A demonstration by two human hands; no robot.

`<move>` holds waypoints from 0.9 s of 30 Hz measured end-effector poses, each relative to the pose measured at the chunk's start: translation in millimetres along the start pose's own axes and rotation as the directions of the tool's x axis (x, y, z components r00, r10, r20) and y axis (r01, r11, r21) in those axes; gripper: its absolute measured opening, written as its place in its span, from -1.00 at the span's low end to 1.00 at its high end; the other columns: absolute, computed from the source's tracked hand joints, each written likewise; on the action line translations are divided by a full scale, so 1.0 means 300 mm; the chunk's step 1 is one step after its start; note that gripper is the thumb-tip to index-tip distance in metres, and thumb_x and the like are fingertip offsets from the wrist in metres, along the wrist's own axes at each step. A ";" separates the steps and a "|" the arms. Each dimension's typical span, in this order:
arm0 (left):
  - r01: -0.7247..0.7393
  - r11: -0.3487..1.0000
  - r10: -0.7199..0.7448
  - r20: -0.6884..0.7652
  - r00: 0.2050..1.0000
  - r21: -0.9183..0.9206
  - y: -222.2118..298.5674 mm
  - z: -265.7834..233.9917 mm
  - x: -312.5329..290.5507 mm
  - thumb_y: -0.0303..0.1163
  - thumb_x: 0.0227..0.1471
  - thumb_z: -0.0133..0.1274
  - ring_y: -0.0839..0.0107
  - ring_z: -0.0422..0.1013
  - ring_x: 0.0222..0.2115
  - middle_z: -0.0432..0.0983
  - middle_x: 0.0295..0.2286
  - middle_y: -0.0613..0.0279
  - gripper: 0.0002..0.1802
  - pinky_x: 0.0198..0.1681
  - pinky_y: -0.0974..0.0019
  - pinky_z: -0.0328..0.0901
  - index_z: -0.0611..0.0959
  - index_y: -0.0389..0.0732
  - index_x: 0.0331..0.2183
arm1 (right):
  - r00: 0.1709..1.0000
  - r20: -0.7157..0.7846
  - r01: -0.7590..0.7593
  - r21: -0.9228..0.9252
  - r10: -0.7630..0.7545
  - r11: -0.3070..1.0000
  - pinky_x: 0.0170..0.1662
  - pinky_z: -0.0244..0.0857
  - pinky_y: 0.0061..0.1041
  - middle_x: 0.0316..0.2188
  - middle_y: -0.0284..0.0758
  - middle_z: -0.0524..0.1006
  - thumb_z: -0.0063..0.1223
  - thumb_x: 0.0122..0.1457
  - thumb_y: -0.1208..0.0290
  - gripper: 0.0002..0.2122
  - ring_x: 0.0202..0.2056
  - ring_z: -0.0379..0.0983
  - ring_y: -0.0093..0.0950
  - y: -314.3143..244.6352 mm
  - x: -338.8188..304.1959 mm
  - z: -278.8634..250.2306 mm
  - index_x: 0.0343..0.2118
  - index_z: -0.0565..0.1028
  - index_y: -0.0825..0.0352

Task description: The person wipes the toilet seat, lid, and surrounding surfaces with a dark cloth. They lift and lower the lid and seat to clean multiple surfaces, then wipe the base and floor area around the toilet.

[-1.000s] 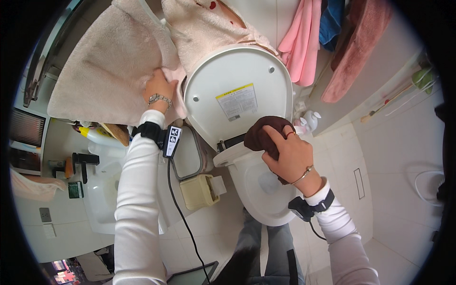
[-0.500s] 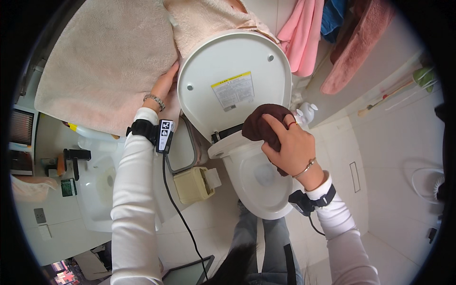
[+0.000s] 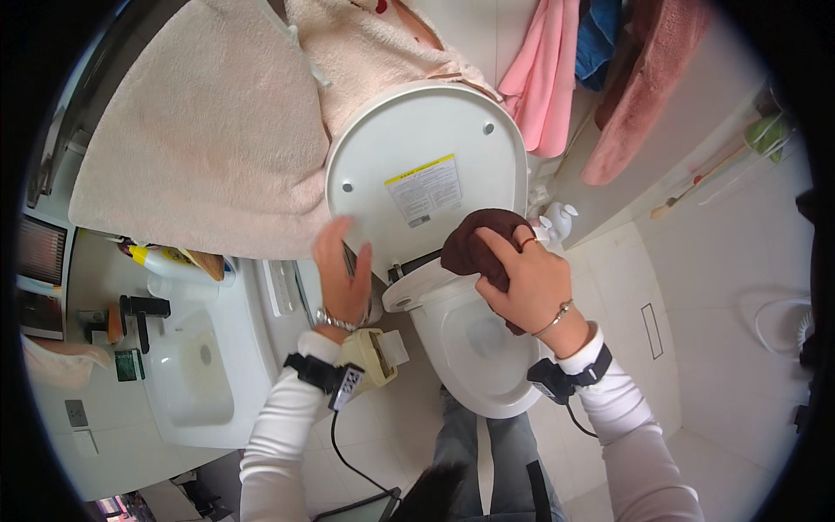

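A dark brown cloth [image 3: 474,248] is bunched in my right hand [image 3: 532,283], which grips it above the back of the white toilet bowl [image 3: 435,344]. Behind it the toilet lid [image 3: 365,152] stands raised, with a printed label [image 3: 424,190] on its inner face. My left hand [image 3: 344,283] holds nothing; its fingers are apart and slightly blurred, left of the lid's hinge. A large beige-pink towel [image 3: 209,139] hangs just beyond that hand.
To the left is a white sink [image 3: 239,357] with a black faucet [image 3: 143,306] and a yellow-and-white bottle [image 3: 170,258]. A pale yellow bin [image 3: 364,352] stands beside the toilet. White bottles [image 3: 561,219] sit right of the lid; a pink towel [image 3: 544,83] hangs behind.
My left hand has left the towel beside the lid and come back toward me, uncovering more of the sink. My right hand still holds the cloth, nearly in the same place.
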State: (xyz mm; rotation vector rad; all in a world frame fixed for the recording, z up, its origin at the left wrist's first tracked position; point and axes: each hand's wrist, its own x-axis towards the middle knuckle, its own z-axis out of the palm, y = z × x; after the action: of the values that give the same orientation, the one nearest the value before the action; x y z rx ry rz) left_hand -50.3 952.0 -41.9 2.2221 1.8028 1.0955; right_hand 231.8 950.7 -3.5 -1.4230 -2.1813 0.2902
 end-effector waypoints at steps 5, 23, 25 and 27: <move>0.530 0.665 -0.347 0.410 0.843 -0.527 0.095 0.094 -0.204 -0.27 0.27 -0.38 0.18 0.23 0.02 0.28 0.01 0.03 -0.57 0.13 0.24 0.06 0.35 -0.30 0.05 | 0.998 0.006 -0.066 0.001 0.066 0.998 -0.49 0.34 -0.35 -0.35 -0.24 0.38 0.20 -0.18 0.25 -0.48 -0.45 0.43 -0.29 -0.013 -0.012 0.035 -0.03 0.41 0.08; 0.603 0.735 -0.569 0.202 0.797 -0.309 0.042 0.207 -0.308 0.00 0.27 -0.51 0.28 0.12 0.04 0.19 0.02 0.09 -0.42 0.12 0.28 0.01 0.26 -0.25 0.06 | 0.893 0.027 -0.413 0.443 0.449 0.796 -0.18 0.34 -0.33 -0.23 -0.16 0.45 0.10 -0.04 0.23 -0.51 -0.24 0.43 -0.19 0.314 -0.121 0.179 0.03 0.38 0.08; 0.546 0.796 -0.513 0.187 0.838 -0.263 0.049 0.207 -0.298 0.13 0.23 -0.49 0.35 0.14 -0.01 0.18 0.00 0.21 -0.39 0.05 0.29 0.08 0.21 -0.10 0.09 | 0.857 0.119 -0.448 0.651 0.501 0.612 -0.12 0.32 -0.33 -0.21 -0.15 0.46 0.08 -0.01 0.21 -0.53 -0.20 0.43 -0.19 0.424 -0.114 0.231 0.02 0.38 0.18; 0.579 0.759 -0.559 0.158 0.814 -0.299 0.066 0.211 -0.285 0.01 0.27 -0.51 0.29 0.13 0.01 0.18 0.00 0.11 -0.41 0.12 0.29 -0.01 0.24 -0.26 0.06 | 0.778 0.211 -0.527 0.732 0.592 0.431 -0.07 0.30 -0.32 -0.21 -0.13 0.47 0.07 0.00 0.26 -0.54 -0.18 0.40 -0.17 0.474 -0.126 0.275 0.00 0.39 0.30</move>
State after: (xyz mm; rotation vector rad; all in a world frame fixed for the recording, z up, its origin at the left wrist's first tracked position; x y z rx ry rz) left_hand -2.9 893.7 -119.7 1.3504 1.8976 1.0734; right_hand 312.4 985.4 -147.4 -1.5106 -1.1248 1.2251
